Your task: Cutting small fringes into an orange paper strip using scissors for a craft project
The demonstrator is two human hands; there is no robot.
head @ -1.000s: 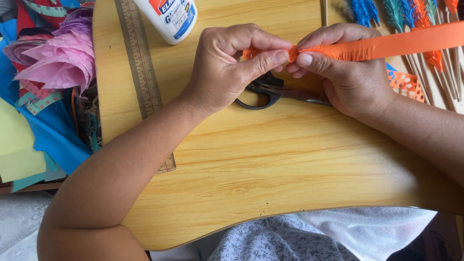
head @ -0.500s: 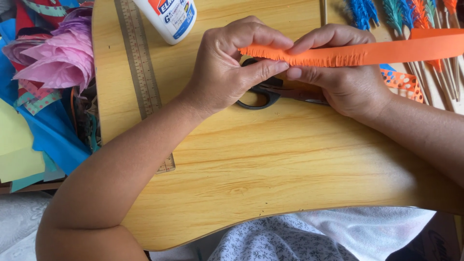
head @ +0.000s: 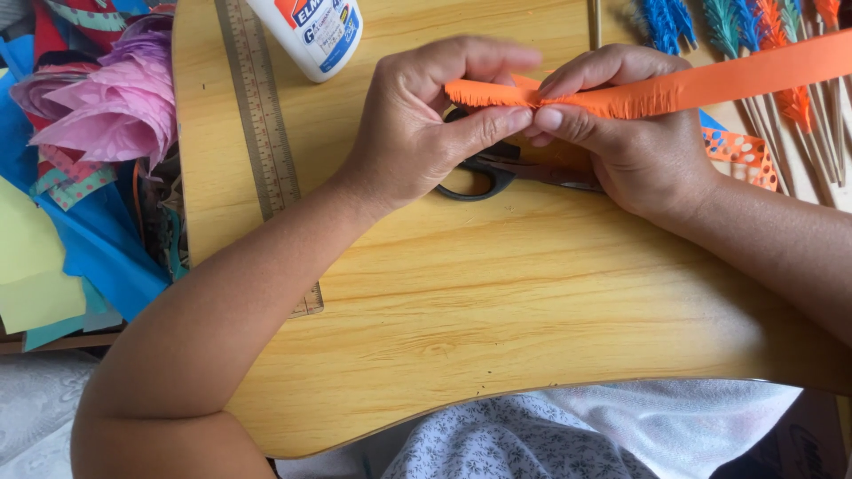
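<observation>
Orange fringed paper strip (head: 674,84) is pinched at its near end between left hand (head: 430,124) and right hand (head: 621,133), above a wooden board (head: 497,293). Finished paper feathers (head: 737,27) lie beyond; this strip looks fringed but unrolled.

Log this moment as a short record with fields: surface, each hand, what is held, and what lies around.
surface: wooden board over the person's lap
left hand: left hand pinches the free end of the orange paper strip
right hand: right hand pinches the same strip right beside it, thumbs nearly touching
strip: fringed along its lower edge, runs off to the upper right
under the hands: black scissors lying on the board
left edge of board: ruler
top: white glue bottle
top right: paper feathers on sticks
off the board, left: pile of coloured paper
</observation>
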